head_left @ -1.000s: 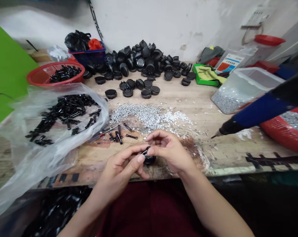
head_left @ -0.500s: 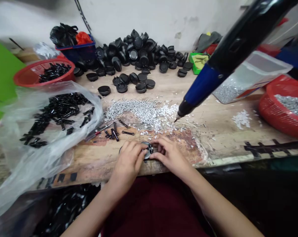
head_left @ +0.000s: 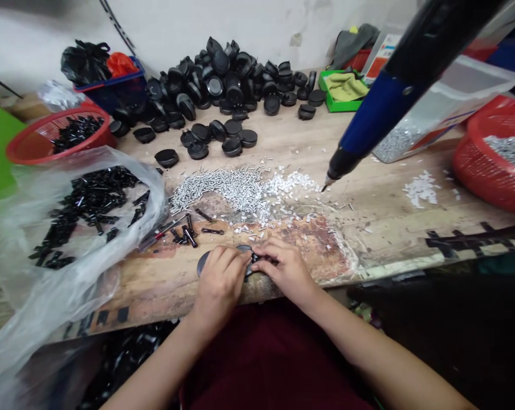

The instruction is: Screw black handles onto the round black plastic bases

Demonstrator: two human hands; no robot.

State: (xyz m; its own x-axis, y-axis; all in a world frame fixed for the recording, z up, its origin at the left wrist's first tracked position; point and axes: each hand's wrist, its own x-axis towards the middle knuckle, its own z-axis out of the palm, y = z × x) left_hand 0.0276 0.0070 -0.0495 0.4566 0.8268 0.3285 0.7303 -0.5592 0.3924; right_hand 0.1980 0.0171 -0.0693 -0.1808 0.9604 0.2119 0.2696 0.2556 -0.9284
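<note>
Both hands are together at the near edge of the wooden workbench (head_left: 368, 250). My left hand (head_left: 219, 279) covers most of a round black plastic cap (head_left: 203, 263), and only its rim shows. My right hand (head_left: 283, 270) presses its fingertips against the cap's right side, where a small black part (head_left: 253, 265) is partly hidden. Just beyond my hands lie several black pins (head_left: 187, 234) and a small screwdriver with a red band (head_left: 161, 232). A blue-and-black electric screwdriver (head_left: 381, 114) hangs above the bench, its bit (head_left: 326, 187) pointing down, clear of my hands.
Silver screws (head_left: 219, 191) and white bits (head_left: 291, 183) are spread mid-bench. Black caps (head_left: 215, 80) are heaped behind them. A plastic bag (head_left: 82, 267) of black parts lies left, below a red basket (head_left: 35, 142). A screw-filled plastic box (head_left: 437, 108) and red basket (head_left: 492, 171) stand right.
My hands have come down from above the bench to its near edge, with the cap now low under my left hand. The electric screwdriver has risen into the upper right.
</note>
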